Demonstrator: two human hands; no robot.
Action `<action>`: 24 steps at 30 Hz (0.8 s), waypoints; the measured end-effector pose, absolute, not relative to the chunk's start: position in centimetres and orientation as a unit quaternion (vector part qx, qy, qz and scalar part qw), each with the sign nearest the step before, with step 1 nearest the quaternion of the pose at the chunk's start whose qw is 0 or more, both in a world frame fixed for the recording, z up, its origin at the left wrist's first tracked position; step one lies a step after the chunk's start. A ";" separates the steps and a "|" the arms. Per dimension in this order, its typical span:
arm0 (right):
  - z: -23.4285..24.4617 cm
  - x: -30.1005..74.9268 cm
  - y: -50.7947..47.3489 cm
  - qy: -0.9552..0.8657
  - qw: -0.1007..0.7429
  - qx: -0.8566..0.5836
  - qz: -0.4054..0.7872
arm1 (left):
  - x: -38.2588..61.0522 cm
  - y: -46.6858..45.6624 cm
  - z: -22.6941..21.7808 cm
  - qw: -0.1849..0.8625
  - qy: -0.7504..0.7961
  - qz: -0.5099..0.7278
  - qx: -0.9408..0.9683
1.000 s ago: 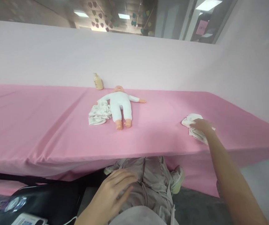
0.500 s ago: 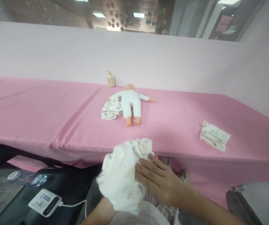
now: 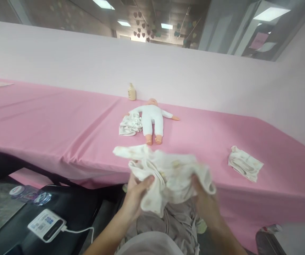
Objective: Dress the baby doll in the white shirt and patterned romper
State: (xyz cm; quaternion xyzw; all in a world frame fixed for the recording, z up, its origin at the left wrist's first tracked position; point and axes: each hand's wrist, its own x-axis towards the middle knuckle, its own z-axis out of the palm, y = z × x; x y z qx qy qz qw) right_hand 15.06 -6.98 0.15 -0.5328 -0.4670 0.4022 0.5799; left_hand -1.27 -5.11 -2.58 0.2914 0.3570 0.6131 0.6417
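Note:
Both my hands hold a crumpled white baby garment [image 3: 168, 170] with small pale prints, in front of my lap at the near edge of the pink table [image 3: 62, 124]. My left hand [image 3: 136, 196] grips its left side with the thumb over the cloth. The garment's right side is gripped by my right hand [image 3: 205, 203], with the fingers partly hidden under the fabric. A baby doll [image 3: 152, 118] in a white suit lies on its back further up the table.
A bunched white cloth [image 3: 129, 125] lies beside the doll's left side, and a small beige bottle [image 3: 131, 92] stands against the pale wall. Another folded cloth [image 3: 244, 163] rests at the table's right. A power bank [image 3: 46, 224] with a white cable sits on a black bag, lower left.
A second ago my right hand reached the cloth at the right and my left rested on my lap. Since then the garment has come up, and both hands now spread it wider.

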 end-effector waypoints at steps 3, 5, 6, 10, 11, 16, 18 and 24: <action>2.1 16.9 -5.6 -0.347 0.681 -0.528 0.370 | -4.0 -3.2 -2.7 0.570 0.385 0.692 0.219; 3.5 17.5 -5.0 -0.309 0.725 -0.516 0.335 | -5.5 -2.0 -2.9 0.500 0.381 0.755 0.186; 4.0 17.6 -4.8 -0.307 0.728 -0.512 0.335 | -5.8 -1.7 -3.0 0.463 0.373 0.781 0.192; 4.6 16.5 -4.7 -0.412 0.634 -0.491 0.433 | -4.6 -2.6 -2.1 0.382 0.319 0.773 0.394; 4.5 16.1 -4.6 -0.453 0.602 -0.476 0.454 | -3.8 -3.2 -1.7 0.402 0.309 0.730 0.459; 3.2 14.8 -3.6 -0.646 0.545 -0.470 0.255 | -0.3 -4.8 -0.6 0.576 0.326 0.490 0.568; 2.4 14.6 -3.2 -0.706 0.550 -0.439 0.075 | 0.2 -4.7 -0.7 0.570 0.362 0.507 0.536; 1.3 14.9 -3.1 -0.779 0.479 -0.374 -0.158 | -0.6 -3.9 -1.1 0.549 0.388 0.576 0.466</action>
